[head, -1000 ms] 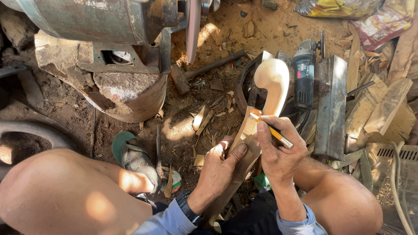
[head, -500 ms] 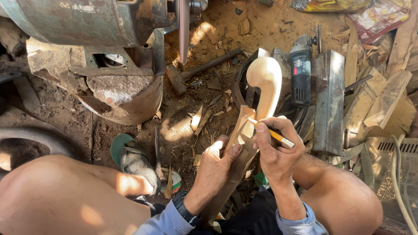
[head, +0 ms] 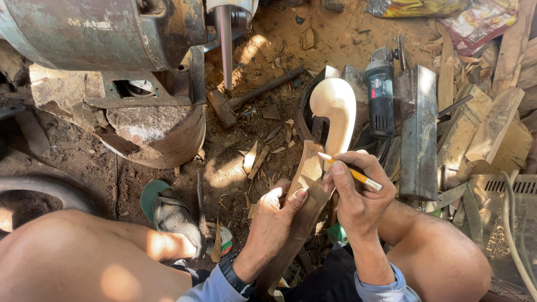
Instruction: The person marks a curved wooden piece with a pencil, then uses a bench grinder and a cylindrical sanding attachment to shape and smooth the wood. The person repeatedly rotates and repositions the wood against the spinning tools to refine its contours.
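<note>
The left hand (head: 277, 215) is clenched around the lower shaft of a curved wooden carving (head: 324, 151), thumb pressed on its flat face. The right hand (head: 358, 193) pinches a yellow pencil (head: 349, 172) in its fingers, tip set against the carving's upper neck. The carving stands tilted between the person's knees, its rounded pale head up. It rests over a dirt floor (head: 268, 50) strewn with wood chips. A hammer (head: 251, 98) lies just beyond, an angle grinder (head: 381, 98) right of the carving, wood offcuts (head: 481, 123) crowding the right edge, a rusty machine (head: 106, 33) at upper left.
</note>
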